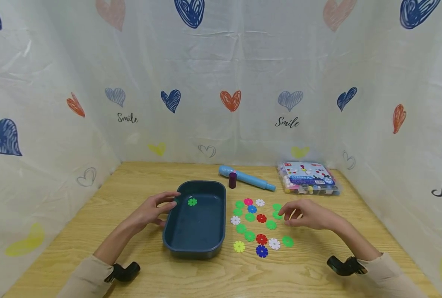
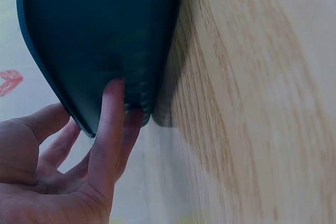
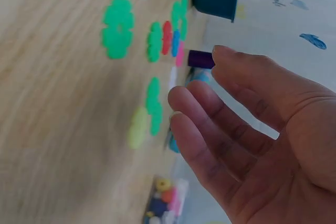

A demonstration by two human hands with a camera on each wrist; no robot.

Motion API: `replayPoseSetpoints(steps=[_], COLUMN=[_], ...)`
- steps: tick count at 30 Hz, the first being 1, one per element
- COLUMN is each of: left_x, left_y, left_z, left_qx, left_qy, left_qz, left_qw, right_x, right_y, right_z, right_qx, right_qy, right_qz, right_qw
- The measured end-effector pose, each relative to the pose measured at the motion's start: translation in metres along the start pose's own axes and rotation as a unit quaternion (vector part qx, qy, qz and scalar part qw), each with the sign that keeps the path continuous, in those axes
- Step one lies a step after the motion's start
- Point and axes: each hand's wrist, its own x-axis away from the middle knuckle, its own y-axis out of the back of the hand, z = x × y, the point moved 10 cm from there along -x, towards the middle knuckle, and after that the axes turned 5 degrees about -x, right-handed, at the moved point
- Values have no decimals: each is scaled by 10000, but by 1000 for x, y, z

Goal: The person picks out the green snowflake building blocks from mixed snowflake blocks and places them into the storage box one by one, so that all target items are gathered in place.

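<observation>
A dark blue-green tray (image 1: 194,252) stands on the table left of centre, one green notched plastic disc (image 1: 192,202) inside. My left hand (image 1: 154,210) holds the tray's left side, with digits at the rim and against the outer wall (image 2: 73,30) in the left wrist view. Right of the tray lie several flat notched discs in green, red (image 1: 261,239), white (image 1: 274,244), dark blue (image 1: 262,251), pink and yellow (image 1: 239,246). My right hand (image 1: 307,214), loosely bent and holding nothing, is just over green discs (image 3: 118,27) at their right edge.
Behind the discs lie a light-blue tube (image 1: 248,179) and a short dark purple cylinder (image 1: 232,180) standing upright. A clear box of colourful beads (image 1: 308,179) is at the back right. Heart-printed white sheeting (image 1: 206,136) encloses the wooden table (image 1: 161,277) at the back and sides.
</observation>
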Motion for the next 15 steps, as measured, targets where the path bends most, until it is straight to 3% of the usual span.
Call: replayPoseSetpoints(steps=[8, 15], left_x=[0, 1], left_y=[0, 0], left_z=[-1, 0], left_qx=[48, 68], left_qy=[-19, 6], left_qz=[23, -7], left_qw=[10000, 10000], right_x=[12, 16], right_y=[-18, -28], right_z=[-11, -14], right_qx=[-375, -375], right_qy=[-176, -154], right_qz=[395, 543], right_qw=[9984, 9977])
